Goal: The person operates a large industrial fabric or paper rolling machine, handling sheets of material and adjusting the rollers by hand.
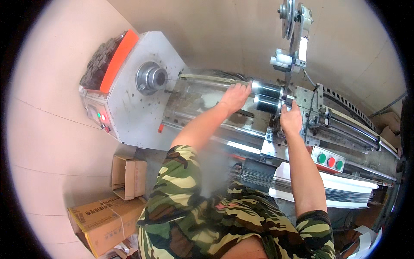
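Observation:
Two dark rollers with shiny metal ends sit side by side on the machine bed: a far roller (pixel 267 90) and a near roller (pixel 266 104). At the left end of the far roller is my left hand (pixel 236 96), its fingers curled together; what they hold, if anything, is hidden. My right hand (pixel 291 118) reaches to the right ends of the rollers, with thumb and forefinger bent about a small dark block (pixel 288 99). Whether the fingers grip that block is too small to tell. Farther left, a round metal spindle (pixel 154 78) protrudes from the grey machine housing (pixel 142 108).
Bright guide rails (pixel 233 143) run along the bed. A control box (pixel 327 159) with green and red buttons lies right of my forearm. Thin metal rods (pixel 310 192) rest on a white sheet nearest me. An upright arm with a wheel (pixel 288 19) rises behind; cartons (pixel 103 220) stand lower left.

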